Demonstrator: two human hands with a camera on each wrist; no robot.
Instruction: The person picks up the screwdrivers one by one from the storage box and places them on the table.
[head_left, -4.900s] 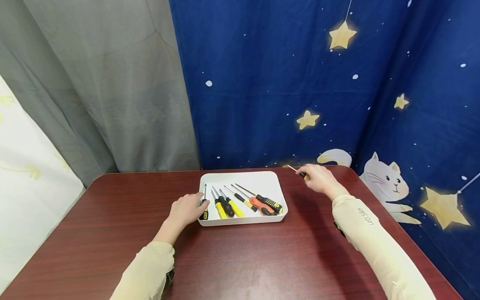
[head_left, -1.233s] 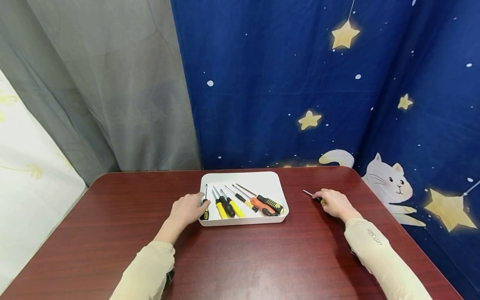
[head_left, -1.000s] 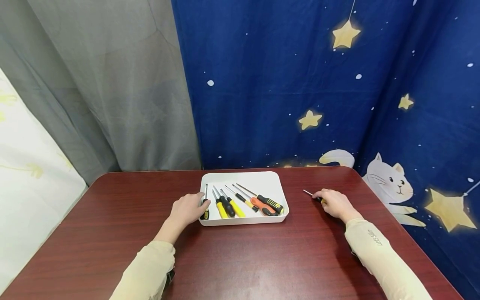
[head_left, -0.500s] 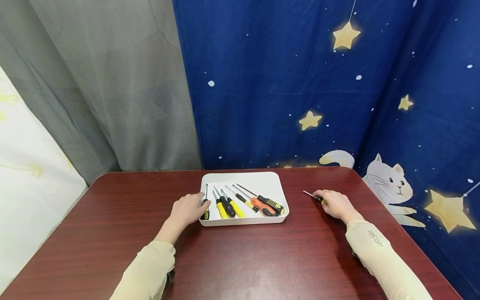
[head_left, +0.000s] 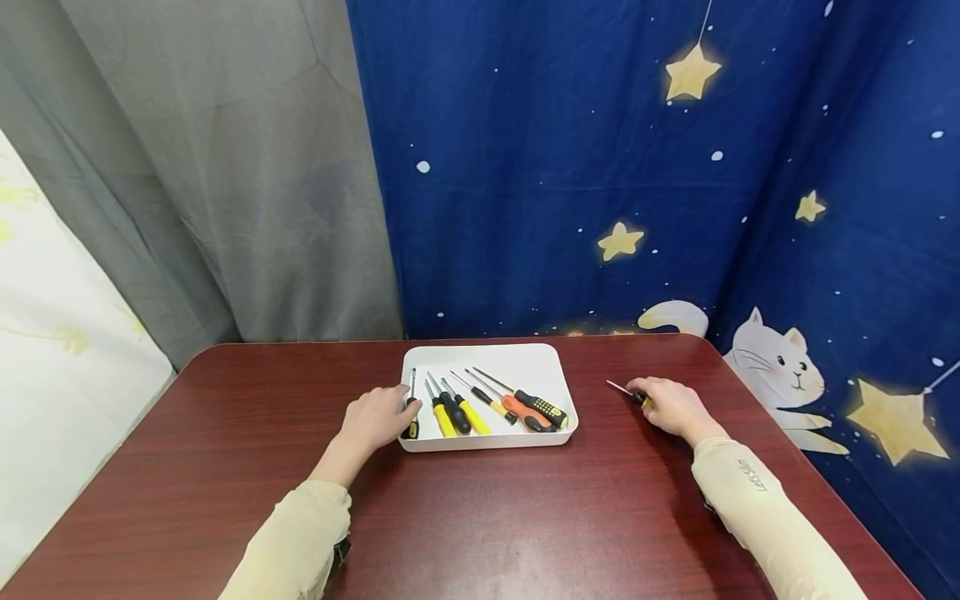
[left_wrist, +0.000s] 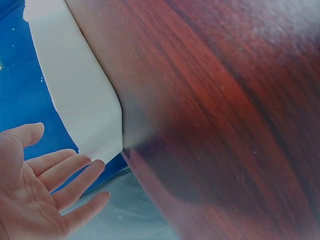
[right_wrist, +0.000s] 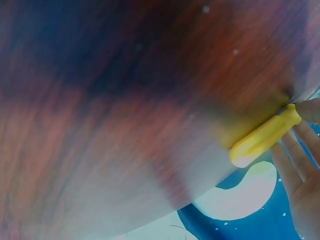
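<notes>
In the head view my left hand (head_left: pixel 373 415) lies at the left side of a white tray (head_left: pixel 487 444), thumb over its rim. The left wrist view shows that hand's fingers (left_wrist: pixel 75 185) extended, fingertips right at the tray's outer corner. Right of the tray, my right hand (head_left: pixel 667 406) is low over the table, pinching a screwdriver (head_left: pixel 637 398) whose shaft points to the far left. Its yellow handle (right_wrist: pixel 262 137) shows in the right wrist view, with thumb and fingers at the handle's narrow neck; the shaft is hidden there.
Several screwdrivers lie fanned out in the tray, among them an orange-handled one (head_left: pixel 525 412) and a black one with yellow dots (head_left: pixel 542 407). A black-and-yellow one (head_left: pixel 411 427) is by the left thumb. The brown table (head_left: pixel 495 525) ends at curtains (head_left: pixel 525 167) behind.
Since the earliest frame, my right hand has brought the screwdriver down and nearer, from the table's back edge. Over the last second its fingers shift slightly back along it. My left hand has stayed put.
</notes>
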